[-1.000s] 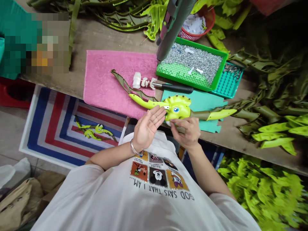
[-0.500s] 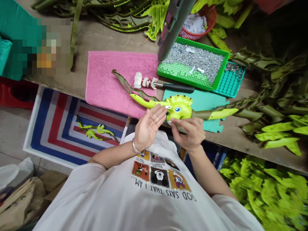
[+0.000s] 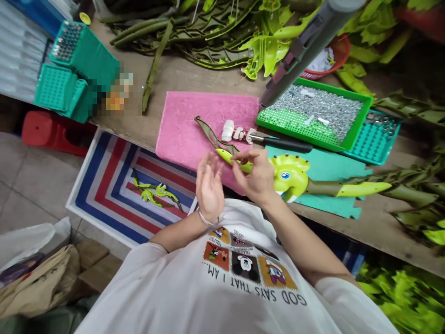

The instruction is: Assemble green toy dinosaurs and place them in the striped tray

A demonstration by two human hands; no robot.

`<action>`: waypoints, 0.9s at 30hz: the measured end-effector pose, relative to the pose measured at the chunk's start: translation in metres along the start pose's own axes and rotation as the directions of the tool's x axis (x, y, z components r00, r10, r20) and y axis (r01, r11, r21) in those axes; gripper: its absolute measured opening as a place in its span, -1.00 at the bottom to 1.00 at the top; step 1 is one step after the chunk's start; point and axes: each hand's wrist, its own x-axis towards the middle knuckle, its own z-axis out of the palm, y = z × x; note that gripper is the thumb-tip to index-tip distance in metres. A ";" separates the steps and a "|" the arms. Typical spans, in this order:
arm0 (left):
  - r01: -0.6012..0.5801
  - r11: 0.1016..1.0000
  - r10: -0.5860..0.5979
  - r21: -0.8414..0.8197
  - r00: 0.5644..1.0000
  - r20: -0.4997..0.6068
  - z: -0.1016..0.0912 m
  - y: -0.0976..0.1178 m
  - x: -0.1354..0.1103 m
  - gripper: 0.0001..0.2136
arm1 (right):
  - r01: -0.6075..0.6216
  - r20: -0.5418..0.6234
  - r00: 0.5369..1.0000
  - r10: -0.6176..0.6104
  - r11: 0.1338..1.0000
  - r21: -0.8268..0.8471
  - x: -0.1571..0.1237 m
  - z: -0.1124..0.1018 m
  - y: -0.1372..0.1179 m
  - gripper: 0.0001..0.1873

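My right hand (image 3: 255,174) pinches the slim lime-green plastic piece (image 3: 233,159) of a toy dinosaur between its fingers. The dinosaur's lime frilled head (image 3: 290,175), with a blue eye, lies to the right of that hand on a teal foam mat (image 3: 333,185). My left hand (image 3: 208,185) stands open, palm turned right, just beside the lime piece and holding nothing. An olive plastic wing part (image 3: 212,137) lies on a pink towel (image 3: 181,125), near white pieces (image 3: 236,133) and a black-handled screwdriver (image 3: 285,144).
A green tray (image 3: 292,121) of screws and a teal pegged tray (image 3: 375,144) sit on the wooden bench. A grey pole (image 3: 302,51) hangs above them. Heaps of green plastic parts (image 3: 208,37) lie behind, and a striped box (image 3: 107,195) stands below the bench edge.
The view has swung left. My right hand has moved from under the dinosaur's head to the lime piece, and my left palm has lifted away from the toy.
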 end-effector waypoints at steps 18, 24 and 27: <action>0.189 0.976 -0.191 -0.106 0.981 -0.013 -0.002 -0.007 0.040 -0.78 | -0.062 -0.045 0.997 0.065 0.996 0.060 0.031 0.007 0.013 -0.87; 0.206 0.979 -0.204 0.003 0.968 0.147 0.005 -0.040 0.037 -0.67 | -0.103 -0.384 0.910 0.155 0.983 0.152 0.081 -0.038 0.062 -0.63; 0.130 0.990 -0.137 0.048 0.976 0.170 0.008 -0.056 0.035 -0.50 | -0.168 -0.048 0.983 0.177 0.974 0.153 0.115 -0.046 0.079 -0.65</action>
